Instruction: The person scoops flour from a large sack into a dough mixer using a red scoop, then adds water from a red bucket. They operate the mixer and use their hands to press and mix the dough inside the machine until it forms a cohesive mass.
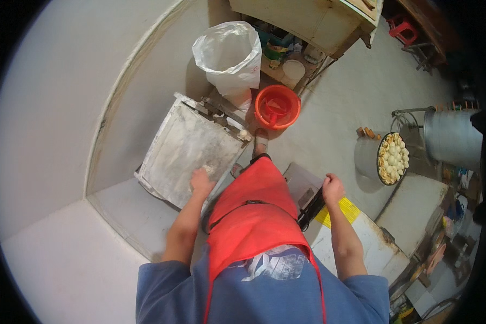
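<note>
My left hand [201,181] rests on the flour-dusted top of a white machine [186,141], beside a small light lump [206,168] near its edge. The fingers point down, and whether they hold anything cannot be seen. On the other side of the red apron, my right hand [333,188] is curled at the upper end of a black bar or edge [312,207] on a grey-and-white appliance; its grip is unclear. A small pale round piece [243,135] lies at the machine's far corner, next to a metal roller-like part [226,115].
Beyond the machine stand a bin with a clear plastic liner [243,77] and an orange bucket [277,121] holding a red dipper. A pot full of pale dumpling-like pieces [393,158] is at right. A large metal pot [453,135] stands behind it; a wall runs along the left.
</note>
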Action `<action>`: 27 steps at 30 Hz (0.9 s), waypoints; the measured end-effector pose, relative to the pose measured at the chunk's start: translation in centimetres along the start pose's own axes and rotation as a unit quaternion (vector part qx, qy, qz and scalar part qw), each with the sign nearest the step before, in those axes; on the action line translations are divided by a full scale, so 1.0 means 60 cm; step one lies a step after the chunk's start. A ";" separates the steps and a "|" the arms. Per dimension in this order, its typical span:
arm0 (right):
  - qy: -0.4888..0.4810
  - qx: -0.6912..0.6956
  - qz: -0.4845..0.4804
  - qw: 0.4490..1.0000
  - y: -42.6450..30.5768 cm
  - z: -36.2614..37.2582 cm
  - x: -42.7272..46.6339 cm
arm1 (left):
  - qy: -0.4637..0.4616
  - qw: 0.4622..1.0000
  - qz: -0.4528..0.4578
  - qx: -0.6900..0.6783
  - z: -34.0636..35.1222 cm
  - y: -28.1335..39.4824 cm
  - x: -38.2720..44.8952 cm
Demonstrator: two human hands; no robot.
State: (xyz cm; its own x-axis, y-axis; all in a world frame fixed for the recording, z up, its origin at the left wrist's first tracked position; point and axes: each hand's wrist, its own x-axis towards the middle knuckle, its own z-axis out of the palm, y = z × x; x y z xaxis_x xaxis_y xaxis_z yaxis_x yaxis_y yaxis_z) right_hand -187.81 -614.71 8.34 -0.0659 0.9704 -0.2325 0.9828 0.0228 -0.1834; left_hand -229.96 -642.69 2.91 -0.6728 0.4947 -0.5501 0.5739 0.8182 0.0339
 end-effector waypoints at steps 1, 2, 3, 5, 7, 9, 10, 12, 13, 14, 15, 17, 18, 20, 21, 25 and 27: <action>0.005 -0.003 0.002 1.000 0.000 0.001 0.000 | -0.001 1.000 -0.006 0.004 0.003 -0.001 0.001; 0.003 -0.004 -0.005 1.000 0.000 0.002 0.000 | -0.002 1.000 -0.005 0.006 0.006 -0.002 0.003; 0.003 -0.009 -0.006 1.000 0.001 0.002 0.000 | -0.004 1.000 -0.010 0.009 0.010 -0.003 0.005; 0.005 -0.013 -0.009 1.000 0.003 0.002 0.000 | -0.008 1.000 -0.011 0.015 0.017 -0.005 0.008; 0.009 -0.009 -0.013 1.000 0.004 0.001 0.000 | -0.008 1.000 -0.005 0.024 0.021 -0.007 0.011; 0.010 -0.002 -0.017 1.000 0.003 0.000 -0.001 | -0.005 0.999 0.007 0.031 0.024 -0.009 0.012; 0.013 0.001 -0.019 1.000 0.002 -0.001 -0.001 | -0.009 0.999 0.004 0.037 0.024 -0.010 0.013; 0.001 -0.008 -0.010 1.000 0.000 -0.003 0.000 | -0.015 0.999 0.007 0.036 0.024 -0.011 0.015; 0.003 -0.014 -0.005 1.000 -0.001 -0.003 0.000 | -0.015 0.999 0.007 0.037 0.024 -0.011 0.016; -0.004 -0.013 0.000 1.000 -0.002 -0.003 0.001 | -0.019 0.999 0.004 0.036 0.024 -0.010 0.017; -0.005 -0.013 0.004 1.000 -0.002 -0.003 0.001 | -0.017 0.999 0.002 0.035 0.024 -0.010 0.017; -0.004 -0.014 0.003 1.000 0.000 -0.002 0.001 | -0.015 0.999 0.001 0.036 0.025 -0.009 0.018; 0.000 -0.014 -0.002 1.000 0.002 -0.001 0.001 | -0.015 0.999 0.001 0.038 0.025 -0.008 0.018; 0.001 -0.014 -0.005 1.000 0.005 0.001 0.002 | -0.014 0.999 0.000 0.042 0.024 -0.008 0.016; -0.001 -0.015 -0.002 1.000 0.006 0.003 0.002 | -0.014 0.999 -0.002 0.044 0.023 -0.008 0.016; -0.003 -0.003 0.019 1.000 0.008 0.010 0.005 | -0.009 0.999 0.028 0.014 0.009 -0.009 0.012; -0.015 -0.010 0.018 1.000 0.007 0.009 0.004 | -0.024 0.999 0.008 0.041 0.003 -0.004 0.012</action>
State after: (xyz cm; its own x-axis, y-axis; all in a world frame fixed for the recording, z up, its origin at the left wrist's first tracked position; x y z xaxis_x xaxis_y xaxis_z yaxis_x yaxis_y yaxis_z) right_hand -187.50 -614.61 7.71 -0.0348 0.9629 -0.2676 0.9879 -0.0073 -0.1551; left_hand -230.48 -642.58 2.35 -0.6412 0.4922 -0.5888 0.6222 0.7825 -0.0235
